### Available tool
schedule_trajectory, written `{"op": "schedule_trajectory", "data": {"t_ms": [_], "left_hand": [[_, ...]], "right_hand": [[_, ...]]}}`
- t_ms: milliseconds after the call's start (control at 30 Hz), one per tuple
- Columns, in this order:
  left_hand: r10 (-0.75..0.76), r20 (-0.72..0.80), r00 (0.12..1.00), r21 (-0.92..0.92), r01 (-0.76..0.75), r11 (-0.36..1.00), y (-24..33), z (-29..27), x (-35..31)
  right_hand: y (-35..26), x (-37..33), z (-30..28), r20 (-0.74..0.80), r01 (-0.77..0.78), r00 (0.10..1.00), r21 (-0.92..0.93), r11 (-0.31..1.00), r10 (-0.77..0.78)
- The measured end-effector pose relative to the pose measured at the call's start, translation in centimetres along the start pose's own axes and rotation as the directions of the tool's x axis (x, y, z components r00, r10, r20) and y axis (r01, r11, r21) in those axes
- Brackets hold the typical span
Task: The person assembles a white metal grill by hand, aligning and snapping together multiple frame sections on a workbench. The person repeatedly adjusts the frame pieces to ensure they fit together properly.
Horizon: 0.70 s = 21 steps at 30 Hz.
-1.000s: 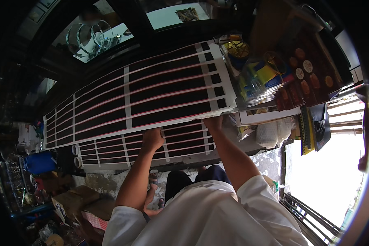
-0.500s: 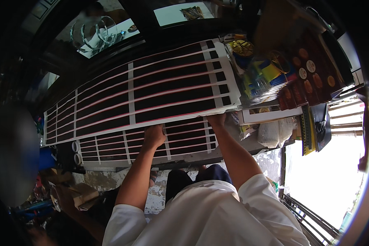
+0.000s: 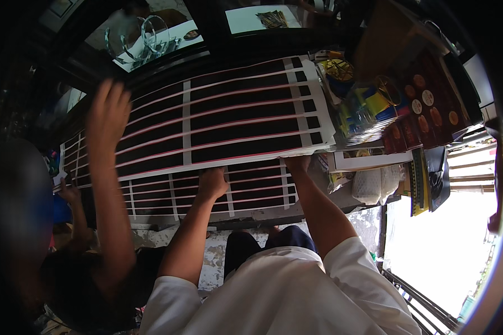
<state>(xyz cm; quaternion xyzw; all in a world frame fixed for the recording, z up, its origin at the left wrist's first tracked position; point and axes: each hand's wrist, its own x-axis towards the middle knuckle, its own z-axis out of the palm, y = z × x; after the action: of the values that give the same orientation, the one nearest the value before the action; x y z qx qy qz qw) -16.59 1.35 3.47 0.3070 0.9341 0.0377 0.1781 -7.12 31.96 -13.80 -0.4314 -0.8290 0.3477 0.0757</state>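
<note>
Before a dark-framed window [image 3: 216, 32] and beside a bright opening [image 3: 441, 240], works at the grey bench [image 3: 345, 202], with long upper sheets [image 3: 246, 109], banded black, white and red, spread over a lower sheet [image 3: 257, 192] but leaving its near strip uncovered. Looks partway along, with the upper sheets not yet let go and a co-worker's hand [image 3: 109, 117] raised at their left part. Grips the sheets' near edge in left hand [image 3: 213, 181] and right hand [image 3: 297, 163], fingers curled beneath and partly hidden.

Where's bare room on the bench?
A small grey bench patch between the right forearm and white wrapped bundle; a thin strip below the lower striped sheet. Crowded: right end, with plastic packets and maroon packaging; left, another person's arm.
</note>
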Motion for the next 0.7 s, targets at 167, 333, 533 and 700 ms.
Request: {"op": "schedule_trajectory", "data": {"t_ms": [167, 333, 533, 700], "left_hand": [[0.002, 0.006, 1.0, 0.003, -0.002, 1.0, -0.2, 0.3, 0.1], [-0.015, 0.036, 0.999, 0.005, 0.014, 1.0, -0.4, 0.6, 0.4], [-0.025, 0.024, 0.999, -0.014, 0.026, 1.0, -0.6, 1.1, 0.4], [0.009, -0.023, 1.0, 0.016, -0.009, 1.0, -1.2, 2.1, 0.6]], "right_hand": [[0.5, 0.0, 1.0, -0.068, 0.019, 0.998, 0.042, 0.999, -0.017], [-0.2, -0.5, 0.1, -0.051, 0.05, 0.997, -0.02, 0.999, -0.051], [-2.3, -2.0, -2.0, -0.067, 0.064, 0.995, -0.107, 0.992, -0.072], [-1.5, -1.5, -1.8, -0.044, 0.228, 0.967, -0.292, 0.929, -0.251]]}}
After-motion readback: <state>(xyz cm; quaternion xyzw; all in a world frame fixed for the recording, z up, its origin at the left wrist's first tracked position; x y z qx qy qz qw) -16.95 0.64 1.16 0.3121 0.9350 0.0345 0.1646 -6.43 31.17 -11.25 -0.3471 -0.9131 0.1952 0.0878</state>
